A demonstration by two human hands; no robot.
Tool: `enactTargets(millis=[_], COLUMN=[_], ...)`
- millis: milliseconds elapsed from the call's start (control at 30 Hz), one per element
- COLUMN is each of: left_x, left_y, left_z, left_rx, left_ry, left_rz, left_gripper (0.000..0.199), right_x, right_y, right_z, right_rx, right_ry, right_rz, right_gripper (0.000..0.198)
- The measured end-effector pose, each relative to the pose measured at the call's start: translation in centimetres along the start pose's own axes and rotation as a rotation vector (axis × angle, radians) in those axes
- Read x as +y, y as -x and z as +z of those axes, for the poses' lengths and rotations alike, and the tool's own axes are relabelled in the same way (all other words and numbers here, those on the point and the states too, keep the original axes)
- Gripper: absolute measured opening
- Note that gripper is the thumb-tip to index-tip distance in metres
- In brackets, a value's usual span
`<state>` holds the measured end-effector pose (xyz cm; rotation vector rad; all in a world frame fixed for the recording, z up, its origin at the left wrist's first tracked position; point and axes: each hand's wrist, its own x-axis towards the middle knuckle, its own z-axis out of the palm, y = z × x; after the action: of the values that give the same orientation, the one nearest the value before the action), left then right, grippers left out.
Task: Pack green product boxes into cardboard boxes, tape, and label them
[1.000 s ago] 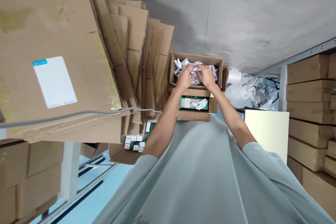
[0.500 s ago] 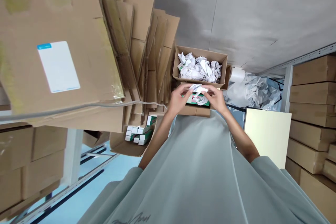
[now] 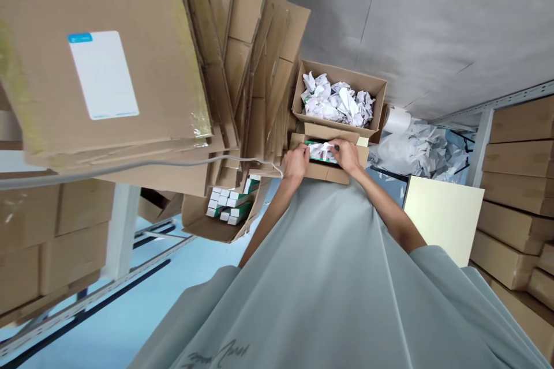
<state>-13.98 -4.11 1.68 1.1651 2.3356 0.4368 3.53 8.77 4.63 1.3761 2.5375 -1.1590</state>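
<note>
A small cardboard box (image 3: pixel 332 174) with its flaps folded out lies close to my body. Inside it, white crumpled paper (image 3: pixel 321 151) rests over something green and white that is mostly covered. My left hand (image 3: pixel 296 162) is at the box's left end, fingers curled in, their tips beside the paper; what they hold is hidden. At the other end, my right hand (image 3: pixel 346 155) is closed, its fingertips pinching the paper. Just behind stands a larger open box (image 3: pixel 378 98) full of crumpled paper (image 3: pixel 340 102).
Flattened cartons (image 3: pixel 246 40) lean in a stack at left, a grey cable (image 3: pixel 173 166) crossing before them. Below sits a box of green-and-white small cartons (image 3: pixel 229 204). At right are a white roll (image 3: pixel 397 120), a heap of paper (image 3: pixel 426 150), a pale yellow board (image 3: pixel 444 216) and stacked boxes (image 3: pixel 515 184).
Both hands have lowered the crumpled paper into the small box and drawn apart toward its ends. The box's flaps show more now, and the whole view has shifted slightly.
</note>
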Motion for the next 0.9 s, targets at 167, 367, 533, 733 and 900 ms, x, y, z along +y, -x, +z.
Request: enactTargets(millis=[167, 367, 533, 733, 900], left_x=[0.9, 1.1, 0.6, 0.6, 0.3], left_y=[0.5, 1.7, 1.7, 1.7, 0.8], left_z=[-0.2, -1.5, -1.4, -0.3, -0.1], left_rx=[0.0, -0.072, -0.105, -0.123, -0.214], left_ry=[0.023, 0.015, 0.113, 0.12, 0.077], left_rz=[-0.063, 0.174, 0.276, 0.367, 0.421], left_gripper=[0.03, 0.034, 0.036, 0.032, 0.025], right_x=[-0.4, -0.4, -0.2, -0.4, -0.5], right_y=[0.4, 0.7, 1.1, 1.3, 0.9], right_z=[0.3, 0.5, 0.4, 0.6, 0.9], right_rx=[0.005, -0.01, -0.007, -0.046, -0.074], right_ry=[0.091, 0.178, 0.208, 0.282, 0.358], right_rz=[-0.001, -0.067, -0.133, -0.137, -0.115], right_gripper=[0.032, 0.033, 0.03, 0.032, 0.035])
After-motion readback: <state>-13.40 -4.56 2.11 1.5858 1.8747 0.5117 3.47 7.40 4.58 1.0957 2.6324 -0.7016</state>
